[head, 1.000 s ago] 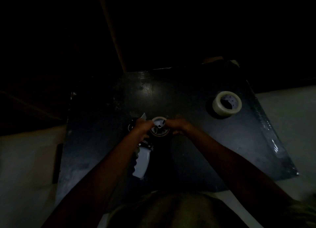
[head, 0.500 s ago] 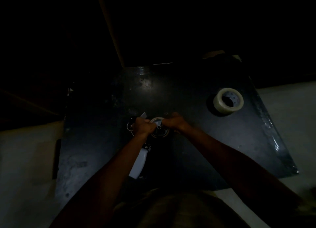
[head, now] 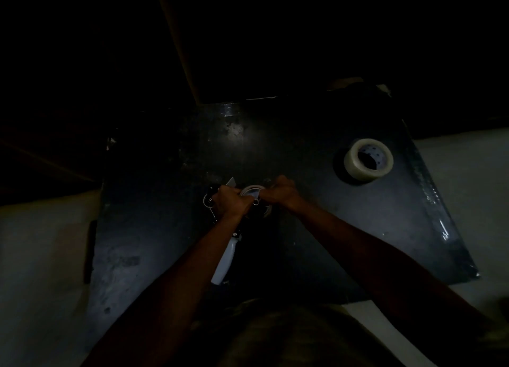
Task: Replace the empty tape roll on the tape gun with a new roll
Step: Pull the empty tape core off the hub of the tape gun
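The scene is very dark. A tape gun [head: 223, 262] with a pale handle lies on a black board [head: 316, 229], handle toward me. Its empty roll [head: 252, 192], a thin pale ring, sits on the gun's spindle at the far end. My left hand [head: 231, 203] is closed over the left side of that ring and the gun's frame. My right hand [head: 278, 194] grips the ring's right side. Both hands hide most of the ring. A new roll of clear tape [head: 368, 161] lies flat on the board, far right, apart from both hands.
The black board lies on a pale surface [head: 41, 256] that shows at the left and right. A thin light strip [head: 179, 44] runs away from the board's far edge into darkness. My shirt [head: 289, 336] fills the bottom middle.
Both hands have closed in tighter over the empty roll, covering more of it. The gun's handle has swung a little, and the head view has shifted slightly.
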Motion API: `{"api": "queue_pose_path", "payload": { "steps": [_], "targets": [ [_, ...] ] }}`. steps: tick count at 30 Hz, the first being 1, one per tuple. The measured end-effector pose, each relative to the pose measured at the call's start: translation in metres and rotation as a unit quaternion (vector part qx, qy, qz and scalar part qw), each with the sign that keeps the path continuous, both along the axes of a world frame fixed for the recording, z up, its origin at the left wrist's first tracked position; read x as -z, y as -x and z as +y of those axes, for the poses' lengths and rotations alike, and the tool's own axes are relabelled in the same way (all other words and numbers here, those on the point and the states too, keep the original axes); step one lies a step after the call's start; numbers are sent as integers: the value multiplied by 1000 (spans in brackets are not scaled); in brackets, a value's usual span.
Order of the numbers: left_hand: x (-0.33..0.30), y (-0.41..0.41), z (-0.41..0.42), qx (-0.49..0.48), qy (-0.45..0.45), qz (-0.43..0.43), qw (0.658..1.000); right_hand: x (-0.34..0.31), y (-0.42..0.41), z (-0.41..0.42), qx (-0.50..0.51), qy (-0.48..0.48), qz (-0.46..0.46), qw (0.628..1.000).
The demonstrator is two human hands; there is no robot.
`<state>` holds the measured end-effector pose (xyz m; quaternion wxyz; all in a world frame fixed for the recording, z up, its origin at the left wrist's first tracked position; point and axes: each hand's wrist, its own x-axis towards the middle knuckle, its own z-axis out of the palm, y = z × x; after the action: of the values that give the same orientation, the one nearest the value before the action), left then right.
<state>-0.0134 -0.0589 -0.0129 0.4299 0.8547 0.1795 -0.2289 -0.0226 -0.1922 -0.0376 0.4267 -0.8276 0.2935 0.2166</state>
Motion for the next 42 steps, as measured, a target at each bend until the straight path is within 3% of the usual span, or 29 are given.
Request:
{"api": "queue_pose_path", "payload": {
  "steps": [7, 18, 27, 31, 42],
  "targets": [
    [-1, 3, 1, 13, -33, -16, 999, 16, -4, -1, -12, 28, -12, 999],
    [-12, 2, 4, 69, -76, -36, 994, -30, 11, 7, 6, 84, -22, 996],
    [-11, -2, 21, 130, 22, -2, 991, -39, 30, 11, -4, 37, -29, 999],
    [-7, 0, 24, 139, 0, -34, 990, -38, 31, 11, 46, 39, -44, 997],
    [-10, 10, 18, 103, 7, -99, 990, -40, 35, 21, 41, 78, -95, 992]
  ]
}}
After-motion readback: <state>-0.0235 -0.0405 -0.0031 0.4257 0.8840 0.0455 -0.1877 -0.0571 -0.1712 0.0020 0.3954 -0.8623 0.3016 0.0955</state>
